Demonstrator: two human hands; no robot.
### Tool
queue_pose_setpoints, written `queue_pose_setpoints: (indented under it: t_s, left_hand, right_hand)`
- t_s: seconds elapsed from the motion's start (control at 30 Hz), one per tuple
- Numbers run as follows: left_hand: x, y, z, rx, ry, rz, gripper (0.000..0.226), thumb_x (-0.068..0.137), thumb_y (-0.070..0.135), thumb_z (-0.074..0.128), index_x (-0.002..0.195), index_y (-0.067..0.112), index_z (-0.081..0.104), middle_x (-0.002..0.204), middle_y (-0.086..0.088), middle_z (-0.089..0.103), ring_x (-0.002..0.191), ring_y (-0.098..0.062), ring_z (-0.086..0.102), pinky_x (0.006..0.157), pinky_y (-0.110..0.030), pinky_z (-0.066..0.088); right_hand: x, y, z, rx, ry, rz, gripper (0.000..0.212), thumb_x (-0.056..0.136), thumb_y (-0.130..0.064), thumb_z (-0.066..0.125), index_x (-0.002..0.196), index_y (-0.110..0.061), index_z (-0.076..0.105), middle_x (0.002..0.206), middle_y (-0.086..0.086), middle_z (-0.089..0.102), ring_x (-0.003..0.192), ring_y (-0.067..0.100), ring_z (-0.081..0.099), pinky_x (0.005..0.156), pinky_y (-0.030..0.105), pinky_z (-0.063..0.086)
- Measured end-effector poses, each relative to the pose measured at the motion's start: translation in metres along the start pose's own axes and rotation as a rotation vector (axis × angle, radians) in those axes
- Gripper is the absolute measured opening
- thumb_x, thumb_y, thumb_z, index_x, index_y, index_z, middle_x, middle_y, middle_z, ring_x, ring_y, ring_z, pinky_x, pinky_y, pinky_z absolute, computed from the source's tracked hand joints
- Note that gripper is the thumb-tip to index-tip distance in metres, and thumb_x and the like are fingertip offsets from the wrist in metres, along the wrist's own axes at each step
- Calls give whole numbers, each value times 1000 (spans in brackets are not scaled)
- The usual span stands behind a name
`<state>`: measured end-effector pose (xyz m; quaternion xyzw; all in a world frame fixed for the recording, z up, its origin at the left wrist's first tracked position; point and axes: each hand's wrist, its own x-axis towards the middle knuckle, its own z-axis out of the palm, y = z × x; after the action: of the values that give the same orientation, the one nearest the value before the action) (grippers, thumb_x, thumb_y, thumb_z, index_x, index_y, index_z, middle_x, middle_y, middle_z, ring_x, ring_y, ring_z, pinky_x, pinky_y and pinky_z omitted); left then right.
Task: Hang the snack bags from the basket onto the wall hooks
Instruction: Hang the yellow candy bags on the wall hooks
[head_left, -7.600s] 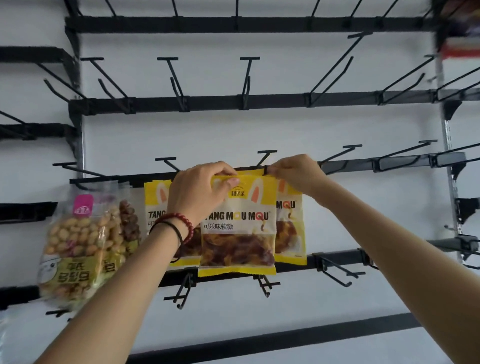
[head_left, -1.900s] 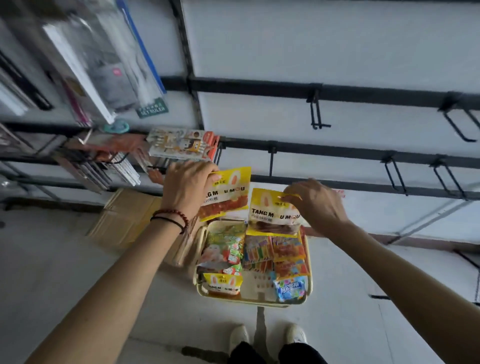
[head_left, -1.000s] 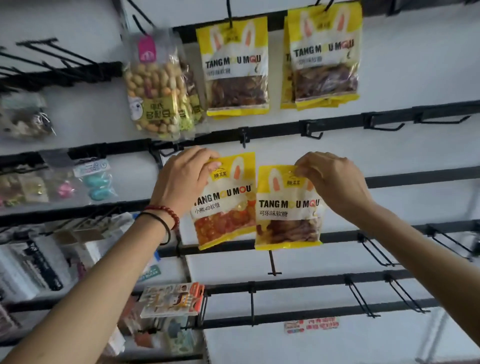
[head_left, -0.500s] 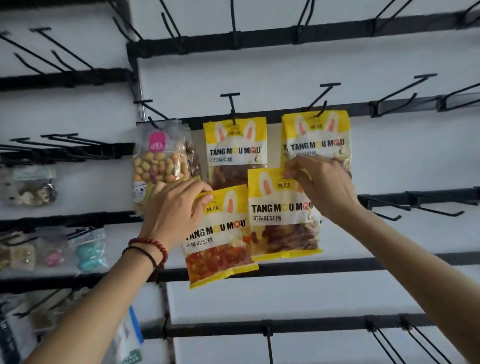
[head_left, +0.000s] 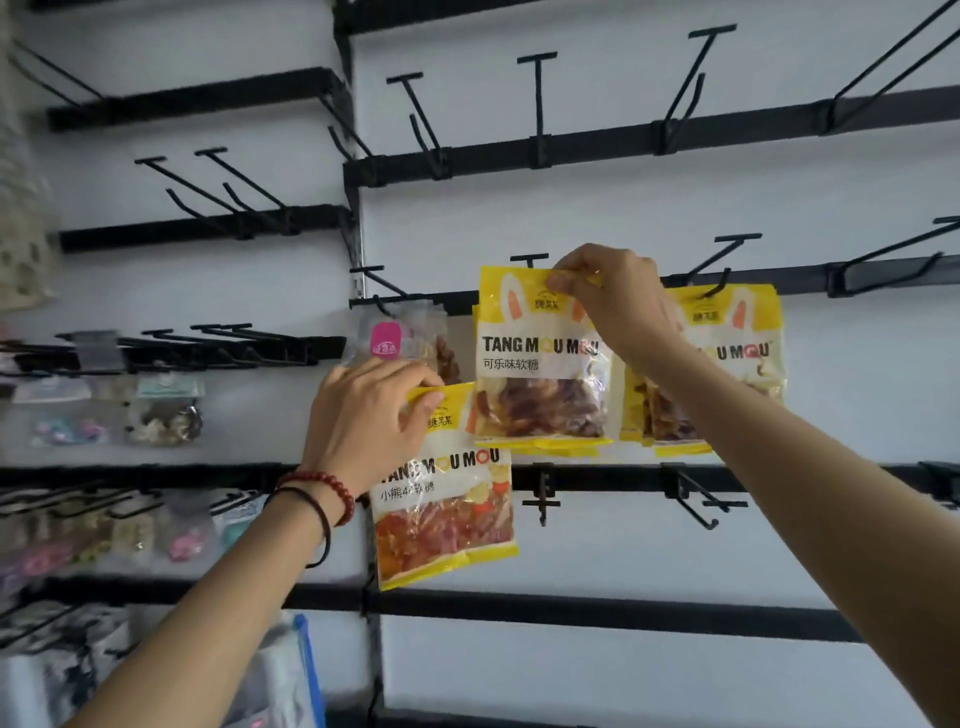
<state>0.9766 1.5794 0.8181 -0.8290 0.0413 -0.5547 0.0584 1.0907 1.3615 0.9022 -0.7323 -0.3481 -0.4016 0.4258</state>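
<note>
Shop, retail display wall. Black rails carry rows of peg hooks above the right hand. Identical branded yellow snack bags hang just beyond it. Small packaged trinkets hang out past the left hand.

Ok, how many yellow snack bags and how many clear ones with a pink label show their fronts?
Yellow bags: 3, the top bag, the low bag, the hung bag.
Clear bag: 1
Total: 4, though others may hide behind.

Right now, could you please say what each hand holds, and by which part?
Both by the top edge: left hand pinches the yellow plastic bag of orange candy, right hand the yellow bag of brown candy.
</note>
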Motion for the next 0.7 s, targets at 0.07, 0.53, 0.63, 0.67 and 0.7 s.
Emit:
queue_pose_setpoints:
  t_s: [0.07, 0.53, 0.63, 0.67, 0.7]
  left_hand:
    - [2, -3, 0, -7, 14, -22, 24, 87, 42, 42, 85, 32, 64, 88, 18, 67, 83, -10, 61, 71, -26, 30]
    - [-9, -12, -4, 32, -42, -73, 19, 86, 38, 49, 85, 31, 66, 94, 15, 69, 91, -12, 64, 71, -27, 35]
    - [-18, -16, -10, 51, -58, -88, 15, 87, 37, 54, 85, 31, 68, 92, 14, 70, 91, -13, 64, 70, -27, 35]
    - [-21, -17, -12, 61, -62, -86, 18, 87, 40, 50, 84, 32, 67, 89, 15, 69, 87, -12, 63, 69, -27, 34]
    - [-23, -17, -14, 74, -70, -81, 24, 86, 43, 45, 83, 32, 66, 86, 17, 68, 83, -12, 62, 68, -27, 34]
  right_hand:
    - [4, -3, 4, 19, -3, 6, 9, 86, -37, 62, 89, -31, 68, 67, -4, 66, 56, 5, 54, 51, 27, 35]
    - [21, -13, 10, 248, -186, 268, 19, 80, -35, 71, 92, -21, 73, 84, 2, 70, 78, 15, 62, 57, 22, 46]
    - [20, -12, 11, 253, -172, 251, 17, 77, -39, 73, 87, -25, 71, 80, 0, 71, 78, 13, 66, 58, 22, 50]
    - [17, -10, 11, 244, -147, 217, 16, 76, -40, 74, 84, -28, 68, 76, -2, 71, 73, 10, 66, 57, 22, 50]
    - [14, -8, 10, 240, -116, 189, 16, 75, -40, 75, 80, -29, 64, 73, -3, 70, 68, 8, 66, 55, 23, 50]
